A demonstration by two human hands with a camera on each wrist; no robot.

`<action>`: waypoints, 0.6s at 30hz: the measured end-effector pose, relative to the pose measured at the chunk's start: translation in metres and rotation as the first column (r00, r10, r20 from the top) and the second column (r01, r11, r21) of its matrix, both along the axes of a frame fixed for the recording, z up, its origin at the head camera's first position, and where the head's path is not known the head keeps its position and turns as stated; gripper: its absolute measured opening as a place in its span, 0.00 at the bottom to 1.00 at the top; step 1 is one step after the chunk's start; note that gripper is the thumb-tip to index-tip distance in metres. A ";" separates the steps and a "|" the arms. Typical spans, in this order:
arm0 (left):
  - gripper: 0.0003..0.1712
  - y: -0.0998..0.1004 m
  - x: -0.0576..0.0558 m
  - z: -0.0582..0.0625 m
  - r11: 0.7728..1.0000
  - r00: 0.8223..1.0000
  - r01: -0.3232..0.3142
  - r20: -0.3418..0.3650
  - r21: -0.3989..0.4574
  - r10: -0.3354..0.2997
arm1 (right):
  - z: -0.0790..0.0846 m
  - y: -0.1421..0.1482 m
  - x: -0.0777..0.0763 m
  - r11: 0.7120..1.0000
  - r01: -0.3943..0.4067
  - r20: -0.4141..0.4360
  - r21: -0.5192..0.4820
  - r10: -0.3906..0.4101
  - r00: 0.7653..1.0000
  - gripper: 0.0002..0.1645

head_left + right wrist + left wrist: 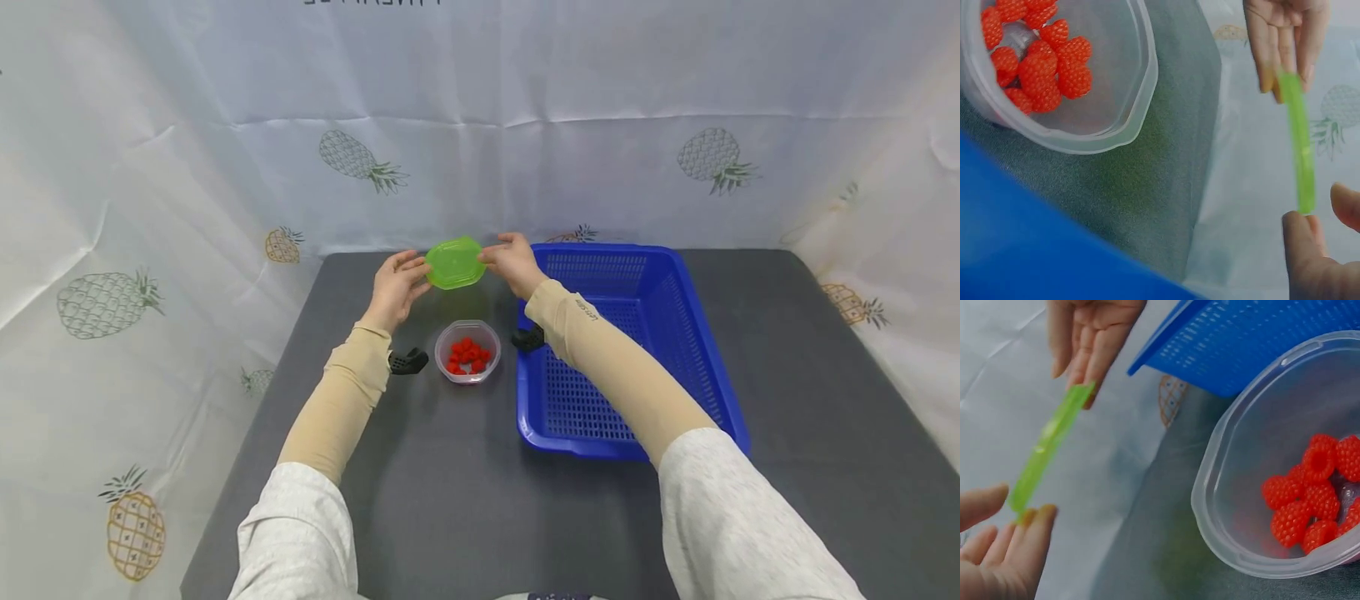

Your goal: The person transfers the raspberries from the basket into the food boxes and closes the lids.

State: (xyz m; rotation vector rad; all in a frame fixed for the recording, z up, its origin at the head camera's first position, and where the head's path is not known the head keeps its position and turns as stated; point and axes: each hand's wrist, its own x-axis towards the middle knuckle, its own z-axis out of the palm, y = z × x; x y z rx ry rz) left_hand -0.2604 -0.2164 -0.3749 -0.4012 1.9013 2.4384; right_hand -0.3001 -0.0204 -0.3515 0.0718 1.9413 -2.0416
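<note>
My left hand [395, 287] and right hand [516, 262] hold a translucent green lid [455, 263] between them, each by the fingertips at one edge. It is raised over the far side of the table. Seen nearly edge-on, the lid [1047, 450] slants between both hands in the left wrist view. The right wrist view has the right thumb and fingers [1302, 237] at its lower end. Below and nearer the body stands an uncovered clear plastic container [442, 332], with several red raspberries [468, 357] on its bottom.
A blue perforated basket [712, 358] stands right of the container, under the right forearm. The dark grey table [450, 500] ends at a white curtain [480, 167] with pineapple prints. Black wrist mounts [408, 361] hang below both forearms, on either side of the container.
</note>
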 end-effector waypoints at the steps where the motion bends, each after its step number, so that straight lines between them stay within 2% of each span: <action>1: 0.30 0.001 0.001 0.000 1.000 1.000 -0.018 -0.009 -0.019 0.018 | 0.000 0.000 0.001 1.000 0.000 -0.015 0.005 0.000 1.000 0.42; 3: 0.29 0.002 0.002 0.002 0.998 0.999 -0.042 -0.029 -0.053 0.041 | 0.001 0.000 0.002 1.000 0.003 -0.038 0.016 -0.003 0.999 0.43; 6: 0.30 0.002 0.003 0.002 0.996 0.998 -0.038 -0.061 -0.083 0.033 | 0.002 0.001 0.004 0.999 0.002 -0.065 0.041 0.001 0.998 0.45; 9: 0.32 0.000 0.003 0.003 0.997 0.997 0.016 -0.077 -0.070 -0.021 | 0.003 0.004 0.005 0.997 -0.026 -0.090 0.078 0.033 0.995 0.44; 12: 0.32 -0.003 0.005 0.004 0.993 0.991 0.093 -0.087 -0.068 -0.099 | 0.004 0.011 0.007 0.988 -0.093 -0.125 0.120 0.108 0.986 0.38; 14: 0.31 -0.006 0.007 0.003 0.987 0.983 0.139 -0.108 -0.075 -0.147 | 0.004 0.016 0.010 0.978 -0.147 -0.153 0.146 0.169 0.974 0.34; 18: 0.27 -0.010 0.014 0.001 0.973 0.962 0.195 -0.167 -0.124 -0.214 | 0.001 0.027 0.017 0.945 -0.240 -0.220 0.220 0.288 0.932 0.24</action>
